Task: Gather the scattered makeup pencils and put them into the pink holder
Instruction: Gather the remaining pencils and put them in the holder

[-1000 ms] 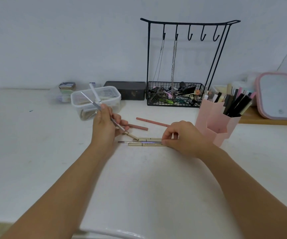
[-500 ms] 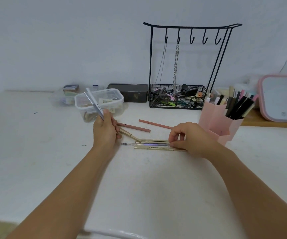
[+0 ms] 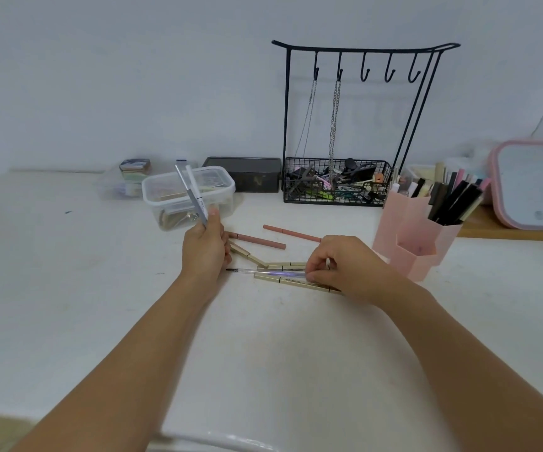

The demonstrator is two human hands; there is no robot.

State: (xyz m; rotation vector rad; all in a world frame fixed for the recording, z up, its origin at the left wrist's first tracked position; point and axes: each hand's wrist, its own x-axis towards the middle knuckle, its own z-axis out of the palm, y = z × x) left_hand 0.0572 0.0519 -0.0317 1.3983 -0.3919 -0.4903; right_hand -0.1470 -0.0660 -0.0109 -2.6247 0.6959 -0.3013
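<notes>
Silver pencils [image 3: 191,197] gripped upright in left hand [image 3: 203,251], right hand [image 3: 338,265] pinching gold pencils [image 3: 291,280] on table, pink holder [image 3: 413,236] just right

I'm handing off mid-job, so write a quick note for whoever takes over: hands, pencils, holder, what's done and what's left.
Left hand: shut on two silver pencils, held upright above the table.
Right hand: fingertips pinching the ends of the gold pencils and the clear wand lying on the table; not lifted.
Two pink pencils lie loose behind the hands.
Pink holder stands to the right, rear compartments already full of sticks, front one looks free.
Done: two silver pencils picked up.
Left: gather the gold, clear and pink ones, then drop all into the holder.
</notes>
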